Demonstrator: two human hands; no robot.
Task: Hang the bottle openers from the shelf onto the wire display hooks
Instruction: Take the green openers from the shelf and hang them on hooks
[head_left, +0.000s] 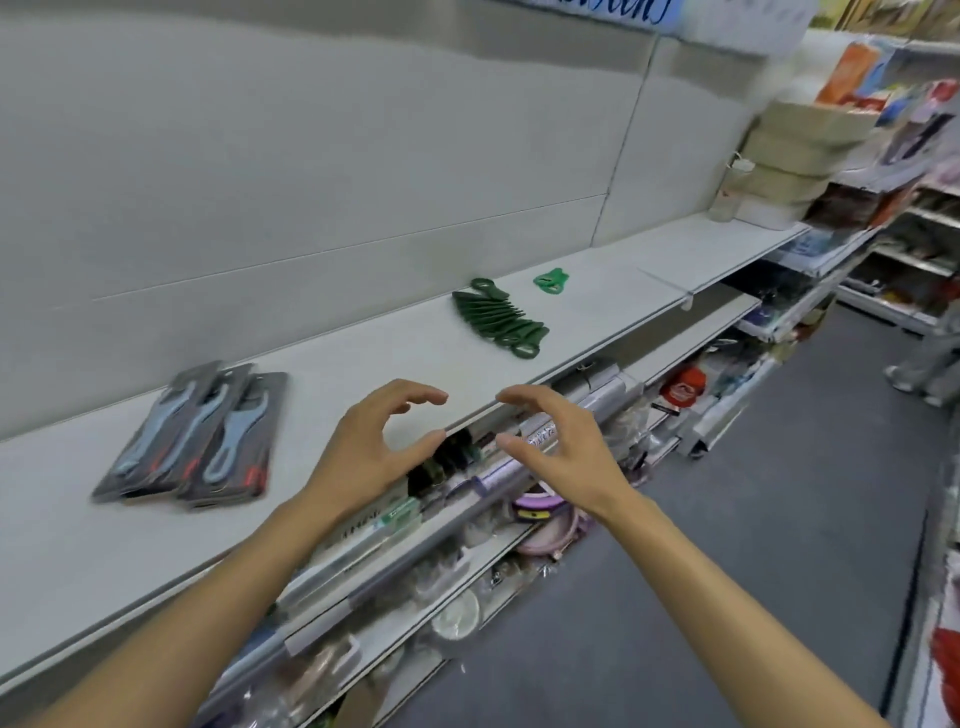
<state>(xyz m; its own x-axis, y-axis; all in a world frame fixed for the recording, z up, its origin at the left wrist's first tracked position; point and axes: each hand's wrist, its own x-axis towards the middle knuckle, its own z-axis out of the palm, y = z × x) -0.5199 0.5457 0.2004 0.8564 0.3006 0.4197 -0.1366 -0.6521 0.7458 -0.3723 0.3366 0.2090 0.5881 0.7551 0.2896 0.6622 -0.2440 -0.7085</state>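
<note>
Packaged bottle openers (192, 436) lie in an overlapping pile on the white shelf (363, 353), left of both hands. Left hand (371, 447) and right hand (558, 447) hover at the shelf's front edge, fingers curled apart, holding nothing. Farther along lies a row of dark green openers (501, 319), with 1 lighter green piece (550, 280) beyond.

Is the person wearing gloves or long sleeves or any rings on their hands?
No. The left hand and the right hand are both bare, with no gloves, and no rings or watch that I can see. The forearms are bare all the way to the bottom edge of the picture, so no sleeves show. The nails look short and plain.
</note>
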